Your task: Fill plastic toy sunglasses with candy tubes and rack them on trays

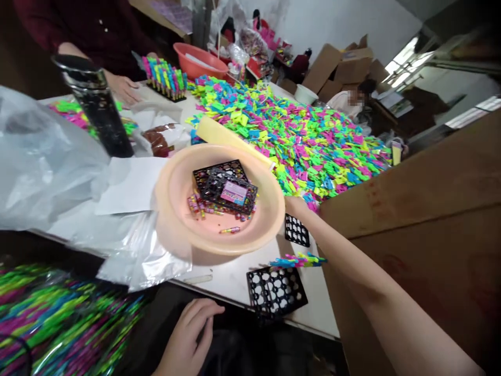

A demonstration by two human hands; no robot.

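A pale orange plastic basin stands on the table. Inside it lie black perforated racks, a card with a pink and blue label, and several small colourful tubes. My right hand is at the basin's right rim, its fingers mostly hidden, so its grip is unclear. By my right forearm rests a small black rack. Closer to me, a larger black rack lies at the table edge beside a row of colourful plastic pieces. Below the edge, my left hand is open and empty, fingers loosely bent.
A big heap of colourful plastic pieces covers the table behind the basin. Clear plastic bags lie left. A tall cardboard box borders the right. Across the table, a person's hand rests near a filled rack.
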